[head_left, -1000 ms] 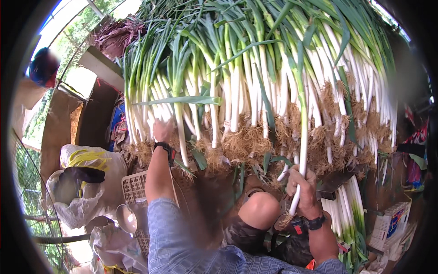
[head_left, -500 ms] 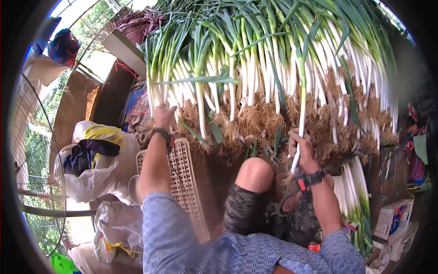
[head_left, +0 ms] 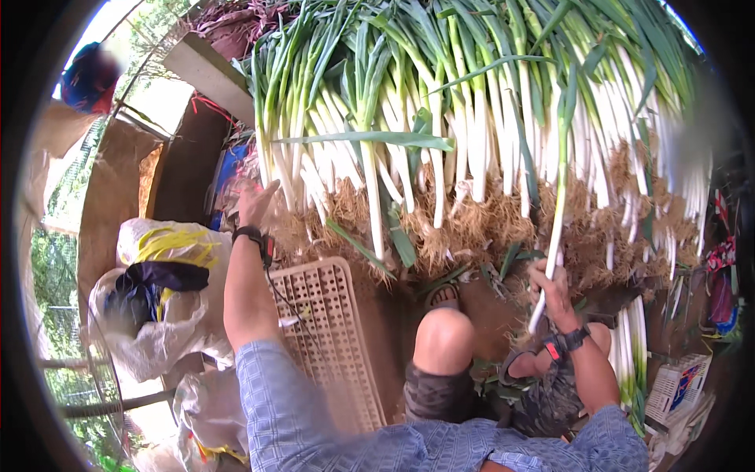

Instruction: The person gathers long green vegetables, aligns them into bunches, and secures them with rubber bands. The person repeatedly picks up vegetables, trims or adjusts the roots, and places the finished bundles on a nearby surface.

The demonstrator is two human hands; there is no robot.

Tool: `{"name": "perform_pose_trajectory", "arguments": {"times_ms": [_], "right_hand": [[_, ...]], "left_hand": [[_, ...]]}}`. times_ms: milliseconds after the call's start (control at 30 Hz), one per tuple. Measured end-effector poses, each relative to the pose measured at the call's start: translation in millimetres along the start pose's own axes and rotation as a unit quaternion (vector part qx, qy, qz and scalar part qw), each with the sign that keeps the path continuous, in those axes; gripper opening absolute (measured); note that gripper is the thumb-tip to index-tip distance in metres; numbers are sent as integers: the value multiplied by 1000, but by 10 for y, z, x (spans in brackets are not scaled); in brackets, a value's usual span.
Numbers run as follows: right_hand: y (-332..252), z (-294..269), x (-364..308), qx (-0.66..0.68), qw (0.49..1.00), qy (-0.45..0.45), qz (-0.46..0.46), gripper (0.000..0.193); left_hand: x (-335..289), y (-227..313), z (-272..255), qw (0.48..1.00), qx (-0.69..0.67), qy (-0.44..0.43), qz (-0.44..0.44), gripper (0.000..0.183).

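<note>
My right hand (head_left: 553,293) is closed round the white lower shank of a leek (head_left: 560,197), whose green leaves point away over the pile. The root end of this leek sticks out below my fist. A big pile of leeks (head_left: 480,134) lies ahead, green tops at the far side and brown roots toward me. At the pile's left edge, my left hand (head_left: 256,203) has its thumb and fingers apart and appears to hold nothing. It is beside the leftmost white stalks, though some of its fingers are blurred.
A beige perforated plastic crate (head_left: 346,315) lies below my left forearm. White sacks (head_left: 169,338) with yellow and dark cloth stand at the left. More leeks (head_left: 631,346) lie by my right arm, near a white basket (head_left: 676,385). A board (head_left: 206,71) leans at the far left.
My left hand has moved left, off the stalk bases to the pile's edge. My right hand still grips the leek. The whole view has shifted, so the pile appears further right.
</note>
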State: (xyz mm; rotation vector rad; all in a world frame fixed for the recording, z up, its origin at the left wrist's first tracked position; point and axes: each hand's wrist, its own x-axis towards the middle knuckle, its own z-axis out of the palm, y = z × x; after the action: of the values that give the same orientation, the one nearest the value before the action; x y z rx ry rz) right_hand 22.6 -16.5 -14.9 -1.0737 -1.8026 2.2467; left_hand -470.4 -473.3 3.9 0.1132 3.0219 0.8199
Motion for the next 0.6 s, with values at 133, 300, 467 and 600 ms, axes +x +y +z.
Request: {"name": "perform_pose_trajectory", "arguments": {"times_ms": [133, 300, 467, 600], "right_hand": [[209, -42, 134, -66, 997, 23, 14, 17], [346, -134, 288, -91, 994, 31, 47, 15], [398, -142, 361, -102, 993, 42, 50, 13], [404, -66, 418, -70, 994, 37, 69, 12]], "left_hand": [[565, -235, 365, 1000, -7, 14, -18, 93], [855, -332, 543, 996, -76, -32, -38, 110], [817, -150, 519, 967, -201, -147, -48, 80], [794, 126, 588, 993, -66, -99, -18, 81]]}}
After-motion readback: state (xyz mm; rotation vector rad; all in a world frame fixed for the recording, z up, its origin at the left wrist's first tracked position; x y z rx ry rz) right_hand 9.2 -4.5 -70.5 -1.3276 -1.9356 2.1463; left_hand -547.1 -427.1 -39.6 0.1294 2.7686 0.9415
